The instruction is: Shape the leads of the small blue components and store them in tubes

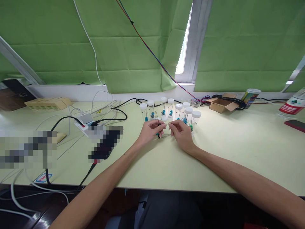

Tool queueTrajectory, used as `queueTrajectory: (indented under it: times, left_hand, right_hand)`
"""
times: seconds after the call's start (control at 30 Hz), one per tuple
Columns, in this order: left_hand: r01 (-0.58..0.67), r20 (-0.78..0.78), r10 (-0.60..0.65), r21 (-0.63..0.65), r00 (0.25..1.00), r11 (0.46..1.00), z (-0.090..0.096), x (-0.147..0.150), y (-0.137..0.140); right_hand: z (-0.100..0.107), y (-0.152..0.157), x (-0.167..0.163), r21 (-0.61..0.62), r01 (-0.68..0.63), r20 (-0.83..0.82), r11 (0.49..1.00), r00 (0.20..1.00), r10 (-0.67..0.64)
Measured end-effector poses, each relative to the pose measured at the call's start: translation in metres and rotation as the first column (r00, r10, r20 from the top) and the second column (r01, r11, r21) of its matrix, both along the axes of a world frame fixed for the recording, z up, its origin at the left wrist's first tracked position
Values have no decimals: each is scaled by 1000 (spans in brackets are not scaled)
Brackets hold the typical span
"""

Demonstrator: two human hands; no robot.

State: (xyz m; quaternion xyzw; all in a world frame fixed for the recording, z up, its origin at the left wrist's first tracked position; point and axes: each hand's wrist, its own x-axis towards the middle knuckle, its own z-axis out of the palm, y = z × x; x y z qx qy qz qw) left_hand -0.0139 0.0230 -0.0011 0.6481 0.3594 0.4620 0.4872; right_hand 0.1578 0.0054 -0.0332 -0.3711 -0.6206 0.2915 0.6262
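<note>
My left hand (152,129) and my right hand (183,134) are close together over the table, fingers pinched. Between the fingertips runs a thin wire (166,134), curving in a small loop; its exact ends are hidden by the fingers. Under the left fingers shows a small dark and blue piece (158,135), too small to name. Just behind the hands stand several clear tubes with white caps (163,106), holding small blue parts with thin dark leads. One tube (195,117) beside my right hand has a green part inside.
A phone (106,143) on a cable and a white power strip (84,125) lie left. Black and white cables cross that side. An open cardboard box (220,104), a can (251,97) and a large bottle (292,105) stand right. The table's front edge (166,188) is near.
</note>
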Motion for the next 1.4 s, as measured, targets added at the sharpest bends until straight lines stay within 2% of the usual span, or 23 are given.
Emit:
queueTrajectory:
  times: [0.57, 1.07, 1.4]
  left_hand:
    - [96, 58, -88, -150, 994, 984, 3, -2, -1]
    - [82, 72, -75, -105, 995, 991, 2, -1, 0]
    - [55, 26, -52, -112, 998, 992, -1, -2, 2]
  right_hand:
    - [3, 1, 3, -46, 47, 206, 998, 978, -36]
    - [4, 1, 4, -55, 81, 252, 995, 965, -65]
    - [4, 0, 3, -38, 73, 230, 997, 971, -62]
